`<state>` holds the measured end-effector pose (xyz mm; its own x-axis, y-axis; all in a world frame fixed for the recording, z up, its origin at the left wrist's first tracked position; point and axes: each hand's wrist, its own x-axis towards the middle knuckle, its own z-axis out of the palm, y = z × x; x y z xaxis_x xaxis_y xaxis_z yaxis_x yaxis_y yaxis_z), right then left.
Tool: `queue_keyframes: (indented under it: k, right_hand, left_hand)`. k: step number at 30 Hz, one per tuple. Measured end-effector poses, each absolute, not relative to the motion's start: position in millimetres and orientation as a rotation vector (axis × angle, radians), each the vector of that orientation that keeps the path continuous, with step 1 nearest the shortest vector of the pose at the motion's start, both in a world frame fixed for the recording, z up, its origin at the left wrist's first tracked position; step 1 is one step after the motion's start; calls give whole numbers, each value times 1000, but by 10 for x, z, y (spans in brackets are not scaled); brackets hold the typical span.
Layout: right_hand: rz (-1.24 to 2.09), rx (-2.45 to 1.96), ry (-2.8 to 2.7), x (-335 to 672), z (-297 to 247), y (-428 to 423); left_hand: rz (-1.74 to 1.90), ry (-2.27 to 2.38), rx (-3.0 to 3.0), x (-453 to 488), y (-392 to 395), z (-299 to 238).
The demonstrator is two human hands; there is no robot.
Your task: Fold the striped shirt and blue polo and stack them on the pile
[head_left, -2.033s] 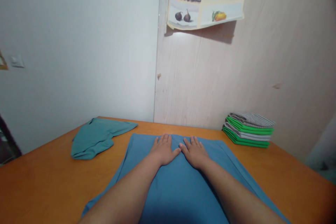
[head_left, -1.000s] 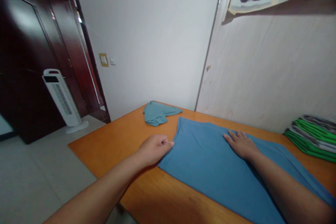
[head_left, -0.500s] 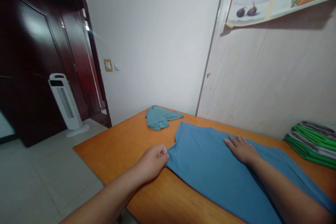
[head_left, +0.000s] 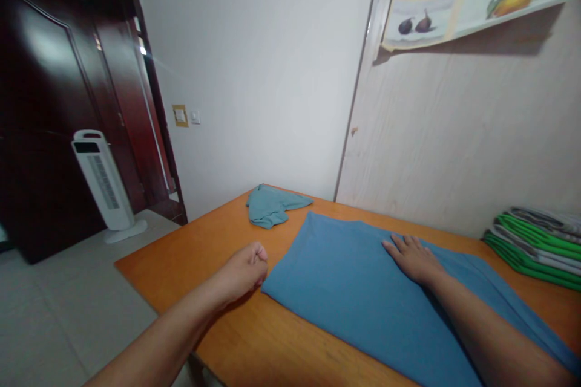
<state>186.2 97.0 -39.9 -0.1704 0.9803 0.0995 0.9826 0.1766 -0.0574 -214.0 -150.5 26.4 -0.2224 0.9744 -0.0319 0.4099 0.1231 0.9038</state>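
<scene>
A large blue cloth (head_left: 345, 278) lies spread flat on the orange wooden table (head_left: 190, 254). My left hand (head_left: 242, 269) is curled into a fist at the cloth's near left corner, fingers pinched at its edge. My right hand (head_left: 411, 260) rests open and flat on the cloth near its far side, fingers stretched toward the wall. Both forearms reach in from the bottom of the view.
A crumpled teal cloth (head_left: 272, 205) sits at the table's far left corner. A stack of folded green and grey cloths (head_left: 535, 242) stands at the right by the wall. A white tower fan (head_left: 102, 184) and a dark door (head_left: 40, 103) are off to the left.
Both hands lay flat side by side on the cloth; my left hand then went to the left edge, pinched it and pulled outward. The view turned left.
</scene>
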Motion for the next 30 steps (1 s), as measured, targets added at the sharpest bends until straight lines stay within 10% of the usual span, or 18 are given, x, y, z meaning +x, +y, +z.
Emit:
queue_keyframes:
  k: [30]
  right_hand:
    - [191,-2033,-2242,1704,-206,826]
  left_hand:
    - [379,1665,2502,-129,595,87]
